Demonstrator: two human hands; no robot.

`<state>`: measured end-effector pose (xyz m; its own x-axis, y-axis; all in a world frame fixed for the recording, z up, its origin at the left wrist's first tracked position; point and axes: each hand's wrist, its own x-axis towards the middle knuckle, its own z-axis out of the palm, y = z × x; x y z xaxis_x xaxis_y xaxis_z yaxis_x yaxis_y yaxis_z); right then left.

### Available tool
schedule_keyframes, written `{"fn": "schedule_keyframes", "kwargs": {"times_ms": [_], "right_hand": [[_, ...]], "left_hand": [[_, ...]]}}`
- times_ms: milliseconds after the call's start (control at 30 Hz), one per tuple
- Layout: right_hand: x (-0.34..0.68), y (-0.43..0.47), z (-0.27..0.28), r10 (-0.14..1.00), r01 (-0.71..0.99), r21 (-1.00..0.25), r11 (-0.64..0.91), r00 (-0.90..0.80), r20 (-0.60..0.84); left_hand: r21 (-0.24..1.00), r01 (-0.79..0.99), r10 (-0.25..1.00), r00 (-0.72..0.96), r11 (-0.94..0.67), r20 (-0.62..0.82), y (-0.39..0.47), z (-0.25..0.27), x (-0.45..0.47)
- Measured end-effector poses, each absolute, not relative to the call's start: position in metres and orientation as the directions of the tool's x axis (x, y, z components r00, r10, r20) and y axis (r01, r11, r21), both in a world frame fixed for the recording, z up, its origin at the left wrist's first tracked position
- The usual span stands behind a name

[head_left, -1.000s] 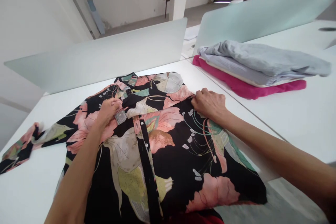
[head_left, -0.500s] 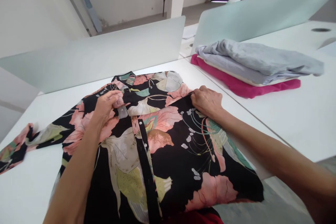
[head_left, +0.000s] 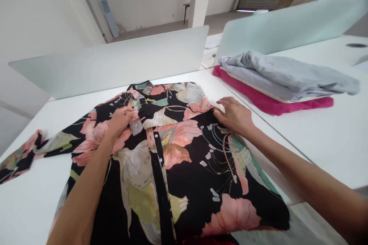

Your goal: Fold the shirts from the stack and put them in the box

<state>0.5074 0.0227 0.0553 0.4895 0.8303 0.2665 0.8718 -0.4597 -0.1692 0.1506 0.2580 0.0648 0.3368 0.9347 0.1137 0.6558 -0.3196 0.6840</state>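
Observation:
A black floral button-front shirt (head_left: 178, 153) lies spread on the white table, its collar at the far side. One sleeve stretches out to the left; the other is folded across the chest, its cuff (head_left: 136, 125) near the button placket. My left hand (head_left: 121, 120) has its fingers pinched together at the cuff's edge; the fingertips are partly hidden. At the fold by the shirt's right side, my right hand (head_left: 234, 115) rests with thumb and fingers apart, the thumb touching the fabric.
To the right sits a stack of folded clothes, with grey-blue garments (head_left: 281, 72) above a magenta one (head_left: 267, 105). Frosted partitions (head_left: 129, 61) stand along the table's back edge. A seam divides the white tabletop (head_left: 324, 134). A water dispenser (head_left: 109, 19) stands farther back.
My right hand has loosened from a closed grip on the shirt's side, and its fingers have spread. The cuff at my left hand now lies lower and flatter. The view has tilted slightly.

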Motion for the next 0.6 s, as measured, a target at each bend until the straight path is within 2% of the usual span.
{"fn": "schedule_keyframes", "kwargs": {"times_ms": [133,300,433,600], "right_hand": [[0.509,0.050,0.051,0.877,0.954,-0.163,-0.250,0.295,0.379],[0.501,0.085,0.035,0.948,0.988,-0.128,-0.084,0.118,0.294],[0.500,0.088,0.019,0.977,0.990,-0.130,-0.060,0.085,0.196],[0.503,0.081,0.011,0.974,0.989,-0.120,-0.081,0.104,0.201]], "left_hand": [[0.670,0.668,0.940,0.310,-0.323,0.143,0.253,0.064,0.153],[0.661,0.676,0.944,0.269,-0.326,0.191,0.248,0.059,0.156],[0.616,0.712,0.942,0.259,-0.337,0.215,0.247,0.053,0.155],[0.616,0.702,0.934,0.252,-0.357,0.255,0.246,0.046,0.155]]}}
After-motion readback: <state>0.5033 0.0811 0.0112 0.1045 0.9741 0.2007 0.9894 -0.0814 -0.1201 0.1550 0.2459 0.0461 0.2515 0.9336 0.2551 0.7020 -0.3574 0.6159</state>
